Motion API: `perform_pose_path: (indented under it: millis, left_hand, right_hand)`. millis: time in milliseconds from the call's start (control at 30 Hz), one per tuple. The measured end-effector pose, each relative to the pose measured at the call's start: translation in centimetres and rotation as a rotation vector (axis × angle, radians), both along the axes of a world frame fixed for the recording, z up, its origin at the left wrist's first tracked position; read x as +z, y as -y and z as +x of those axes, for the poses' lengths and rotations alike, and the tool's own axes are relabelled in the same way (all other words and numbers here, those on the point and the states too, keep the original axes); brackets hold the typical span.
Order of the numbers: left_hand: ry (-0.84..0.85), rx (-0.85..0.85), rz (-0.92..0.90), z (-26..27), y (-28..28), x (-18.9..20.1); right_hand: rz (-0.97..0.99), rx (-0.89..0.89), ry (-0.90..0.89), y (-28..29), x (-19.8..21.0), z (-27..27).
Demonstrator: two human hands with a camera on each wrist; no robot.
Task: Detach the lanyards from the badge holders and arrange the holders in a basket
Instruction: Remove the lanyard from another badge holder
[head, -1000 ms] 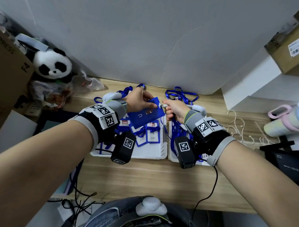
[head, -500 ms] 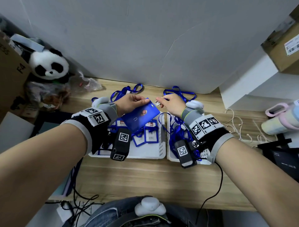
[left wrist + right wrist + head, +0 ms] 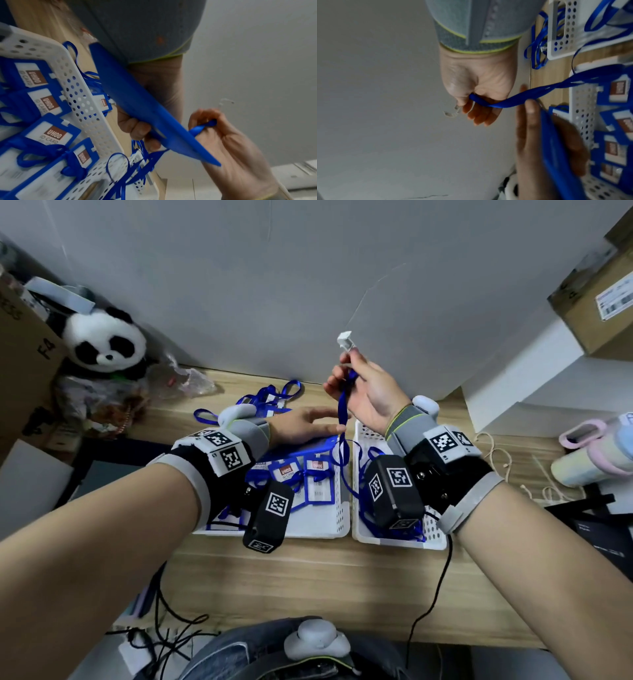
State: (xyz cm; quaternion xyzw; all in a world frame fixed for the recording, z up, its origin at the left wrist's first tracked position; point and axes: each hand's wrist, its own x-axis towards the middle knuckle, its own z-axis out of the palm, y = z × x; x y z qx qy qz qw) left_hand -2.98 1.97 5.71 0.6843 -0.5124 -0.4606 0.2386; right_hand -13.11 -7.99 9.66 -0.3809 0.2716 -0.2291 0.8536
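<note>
My left hand (image 3: 308,426) grips a plain blue badge holder (image 3: 308,445) flat, just above the back of the left white basket (image 3: 339,508). From the left wrist, its fingers (image 3: 137,129) curl under the holder (image 3: 137,108). My right hand (image 3: 349,364) is raised above the gap between the baskets and pinches a blue lanyard (image 3: 342,405). The white clip (image 3: 344,340) sticks up free of the holder, and the strap hangs down into the right white basket (image 3: 363,522). Several holders with lanyards attached lie in the left basket.
Loose blue lanyards (image 3: 274,392) lie on the wooden desk behind the baskets. A panda plush (image 3: 102,340) and cardboard boxes stand at the far left. At the right are a white shelf (image 3: 513,392) and a pastel cup (image 3: 596,453). Cables hang at the desk's front edge.
My right hand has lifted the lanyard up and away, so its clip is off the holder. My left hand has lowered the holder toward the left basket.
</note>
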Motion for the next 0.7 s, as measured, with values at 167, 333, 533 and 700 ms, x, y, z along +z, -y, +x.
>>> perform_pose_path:
  millis: [167, 333, 533, 700]
  left_hand:
    - [-0.002, 0.102, 0.125, -0.1, 0.1, -0.3]
    - [-0.053, 0.268, 0.059, 1.6, -0.5, -0.2]
    - [-0.206, 0.309, -0.081, 0.7, 1.1, 1.0]
    - [-0.224, 0.38, -0.166, 0.0, 2.9, 1.6]
  right_hand:
    - [-0.045, -0.078, -0.058, 1.9, 0.1, -1.6]
    - [-0.151, -0.064, -0.468, 3.2, -3.1, -4.3]
    - [-0.25, 0.427, -0.568, 1.0, -5.1, -4.6]
    - [-0.291, 0.461, -0.69, 1.4, -5.1, -3.7]
